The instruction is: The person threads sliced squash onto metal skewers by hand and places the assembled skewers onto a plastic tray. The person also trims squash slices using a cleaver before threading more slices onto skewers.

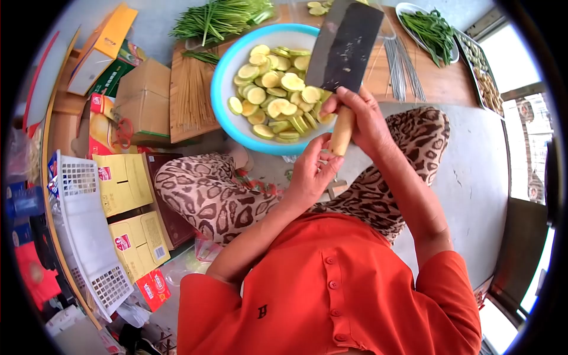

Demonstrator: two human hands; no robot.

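Observation:
My right hand (361, 115) is closed around the wooden handle of a wide cleaver (345, 44), its dark blade raised over the right part of a basin. Just left of the handle's lower end is my left hand (313, 168), its fingers curled and touching or very near the handle; whether they pinch anything is too small to tell. The blue-rimmed white basin (222, 89) holds many round green-edged slices (277, 106), some with pale centres. Part of the basin's right side is hidden by the blade and my right hand.
Wooden skewers (195, 89) lie left of the basin, metal skewers (402, 68) to its right. Long green stalks (216, 18) are at the back. A plate of leafy greens (429, 35) and a tray (482, 74) stand right. Cardboard boxes (145, 97) and a white basket (80, 213) are left.

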